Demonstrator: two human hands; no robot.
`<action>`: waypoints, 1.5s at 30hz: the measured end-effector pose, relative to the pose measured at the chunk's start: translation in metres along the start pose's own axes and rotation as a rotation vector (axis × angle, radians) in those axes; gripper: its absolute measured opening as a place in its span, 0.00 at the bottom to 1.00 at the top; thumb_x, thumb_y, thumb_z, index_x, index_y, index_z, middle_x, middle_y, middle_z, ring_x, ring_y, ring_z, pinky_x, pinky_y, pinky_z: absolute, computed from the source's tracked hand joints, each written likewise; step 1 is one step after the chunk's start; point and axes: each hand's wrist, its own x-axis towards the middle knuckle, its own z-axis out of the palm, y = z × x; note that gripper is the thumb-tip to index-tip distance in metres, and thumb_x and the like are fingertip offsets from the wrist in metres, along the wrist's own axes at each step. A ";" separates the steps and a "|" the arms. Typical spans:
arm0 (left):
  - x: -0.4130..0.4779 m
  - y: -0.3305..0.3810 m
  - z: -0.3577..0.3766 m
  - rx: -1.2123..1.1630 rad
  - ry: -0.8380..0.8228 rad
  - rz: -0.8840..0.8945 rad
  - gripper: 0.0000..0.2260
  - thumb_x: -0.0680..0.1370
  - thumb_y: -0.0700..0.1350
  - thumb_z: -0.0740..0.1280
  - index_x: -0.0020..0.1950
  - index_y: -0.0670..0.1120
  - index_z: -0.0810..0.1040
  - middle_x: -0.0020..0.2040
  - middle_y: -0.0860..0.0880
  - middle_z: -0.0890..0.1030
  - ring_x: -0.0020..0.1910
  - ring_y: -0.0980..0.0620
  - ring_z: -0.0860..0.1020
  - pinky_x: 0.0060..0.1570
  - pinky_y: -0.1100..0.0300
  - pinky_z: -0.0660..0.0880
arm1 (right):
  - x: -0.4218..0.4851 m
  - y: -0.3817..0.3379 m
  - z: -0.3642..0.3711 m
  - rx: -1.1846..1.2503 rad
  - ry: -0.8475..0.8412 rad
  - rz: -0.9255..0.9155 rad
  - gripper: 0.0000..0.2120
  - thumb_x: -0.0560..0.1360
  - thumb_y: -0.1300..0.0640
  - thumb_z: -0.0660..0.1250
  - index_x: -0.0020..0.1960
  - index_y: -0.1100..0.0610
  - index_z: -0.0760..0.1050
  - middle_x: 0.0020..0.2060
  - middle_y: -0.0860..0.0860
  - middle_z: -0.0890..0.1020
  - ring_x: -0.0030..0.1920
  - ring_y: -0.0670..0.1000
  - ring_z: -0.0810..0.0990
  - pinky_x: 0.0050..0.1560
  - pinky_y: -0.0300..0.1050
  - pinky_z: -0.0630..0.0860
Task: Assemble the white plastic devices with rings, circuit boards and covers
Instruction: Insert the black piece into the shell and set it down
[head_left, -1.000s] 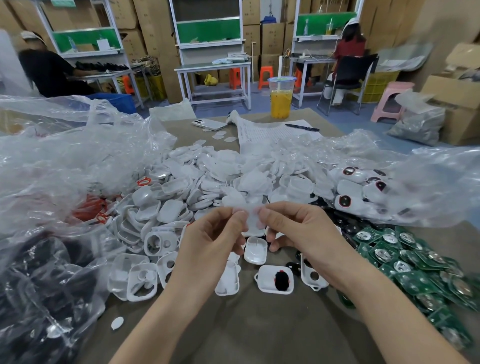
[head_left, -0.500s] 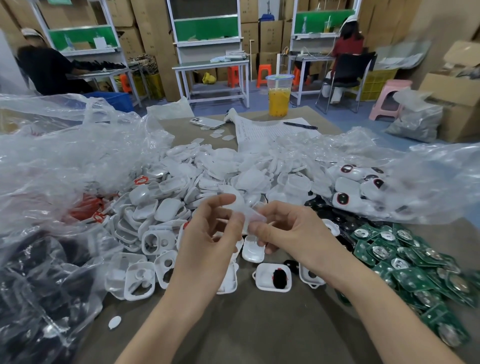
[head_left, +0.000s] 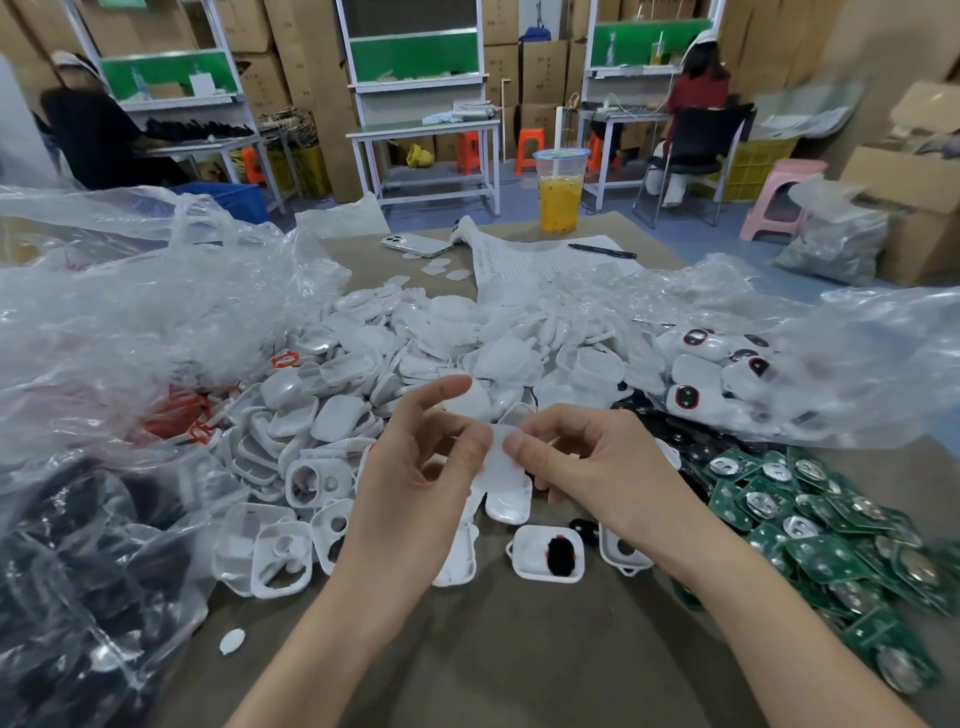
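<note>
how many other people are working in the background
2. A person in black sits at the far-left workbench. A person in red sits on a black chair at the far right. Others could be out of view.

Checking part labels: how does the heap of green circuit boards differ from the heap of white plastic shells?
The green circuit boards are flat, each with a round silver contact; the white plastic shells are hollow rounded squares. The boards lie on the right of the table, the shells across its middle. Both are loose heaps.
</note>
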 end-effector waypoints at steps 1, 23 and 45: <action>0.000 0.000 0.000 0.003 0.001 -0.001 0.16 0.80 0.46 0.69 0.56 0.69 0.75 0.45 0.58 0.83 0.40 0.61 0.80 0.43 0.71 0.74 | 0.000 0.000 0.000 -0.006 -0.003 0.004 0.05 0.74 0.49 0.75 0.42 0.49 0.84 0.30 0.45 0.81 0.29 0.43 0.76 0.32 0.35 0.74; -0.003 0.001 0.007 -0.050 -0.143 -0.071 0.13 0.75 0.50 0.67 0.54 0.68 0.78 0.44 0.55 0.82 0.43 0.53 0.80 0.45 0.59 0.78 | 0.003 -0.002 -0.002 0.207 -0.021 0.050 0.09 0.75 0.53 0.73 0.44 0.58 0.84 0.29 0.50 0.80 0.27 0.47 0.76 0.31 0.36 0.75; -0.006 -0.002 0.003 -0.001 -0.144 -0.008 0.12 0.79 0.50 0.64 0.58 0.67 0.77 0.43 0.59 0.79 0.41 0.57 0.77 0.45 0.68 0.75 | 0.002 -0.004 -0.004 0.202 -0.029 0.110 0.10 0.75 0.53 0.73 0.49 0.61 0.84 0.30 0.51 0.79 0.29 0.47 0.76 0.33 0.35 0.76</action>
